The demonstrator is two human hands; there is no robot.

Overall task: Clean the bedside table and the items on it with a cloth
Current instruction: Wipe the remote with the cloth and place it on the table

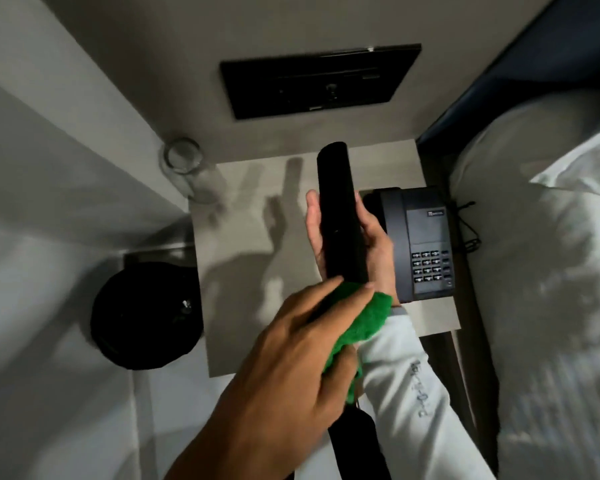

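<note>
My right hand [376, 245], in a white sleeve, holds a long black remote [338, 209] upright above the pale bedside table [243, 334], its plain back toward me. My left hand [291, 358] grips a green cloth [368, 317] and presses it against the remote's lower end. A dark desk phone [426, 244] with a keypad stands on the table's right side, just behind my right hand. The remote's lower tip is hidden by the cloth and my fingers.
A clear glass [184, 164] stands at the table's far left corner. A round black bin [142, 313] sits on the floor to the left. A black wall panel [319, 81] hangs above. The bed with white pillows [541, 271] borders the right side.
</note>
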